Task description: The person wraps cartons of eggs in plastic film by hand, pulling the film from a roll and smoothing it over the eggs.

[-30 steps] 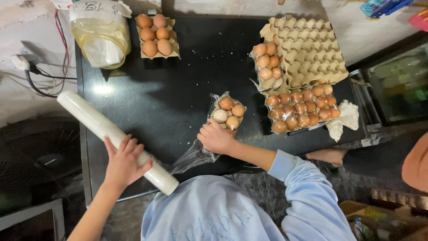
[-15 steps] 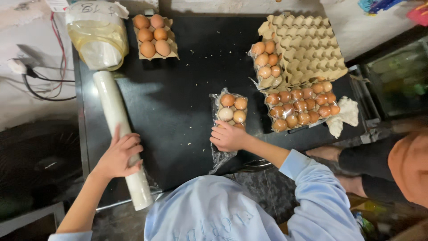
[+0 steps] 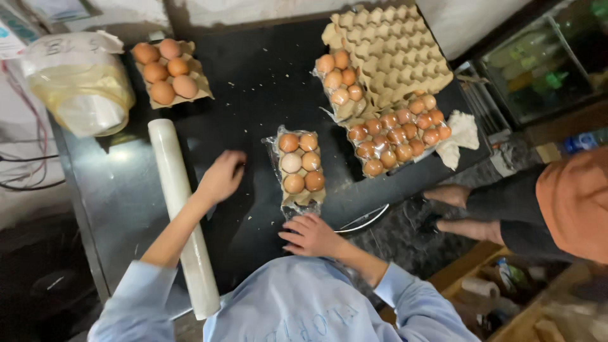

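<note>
A small tray of six eggs wrapped in clear film [image 3: 300, 167] lies on the black table [image 3: 259, 88]. My right hand [image 3: 312, 234] rests with fingers spread on the table just below that tray, touching its loose film end. Over the table, left of the tray and right of the long roll of cling film [image 3: 178, 204], hovers my left hand [image 3: 221, 177], fingers loosely curled, holding nothing. The roll lies along the table's left side.
Another small egg tray [image 3: 167, 71] sits at the back left beside a plastic bag [image 3: 79, 85]. A stack of empty cartons [image 3: 392, 54], a wrapped egg pack [image 3: 340, 82] and a full egg tray [image 3: 396, 134] stand at the right. Another person [image 3: 557, 202] stands at right.
My left hand let go of the cling film roll, which now lies flat, and moved right toward the egg tray. My right hand slid down below the wrapped tray.
</note>
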